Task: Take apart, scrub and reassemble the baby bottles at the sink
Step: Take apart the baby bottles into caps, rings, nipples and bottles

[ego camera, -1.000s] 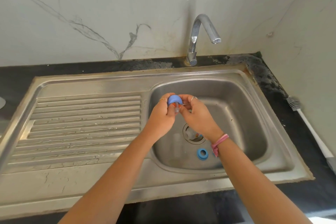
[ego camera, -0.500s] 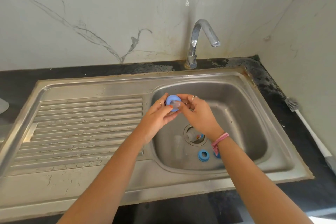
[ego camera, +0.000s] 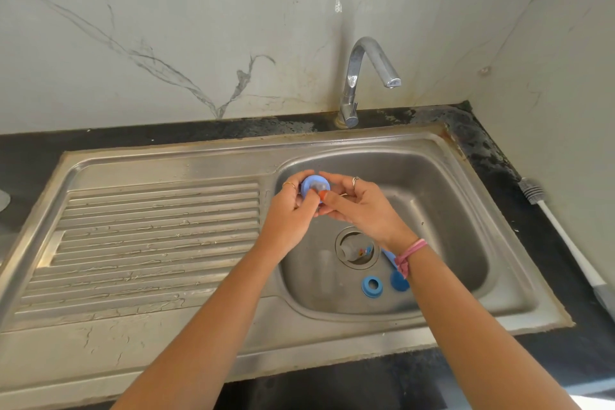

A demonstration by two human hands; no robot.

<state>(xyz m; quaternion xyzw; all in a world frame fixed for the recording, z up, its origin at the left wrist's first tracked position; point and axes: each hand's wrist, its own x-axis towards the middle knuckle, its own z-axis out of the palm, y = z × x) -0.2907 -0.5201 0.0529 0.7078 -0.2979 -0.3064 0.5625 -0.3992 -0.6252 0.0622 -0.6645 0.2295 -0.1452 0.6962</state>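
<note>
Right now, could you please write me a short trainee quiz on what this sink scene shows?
1. True or false: water is running from the tap.
2. Which hand grips the blue collar with the teat: A) the left hand, B) neither hand?
3. Fill in: the loose blue ring lies in the sink basin near the ____ .

Key: 1 false, no stream shows. 2 A; the right hand works at it from the other side, exact contact unclear. 3 drain.
</note>
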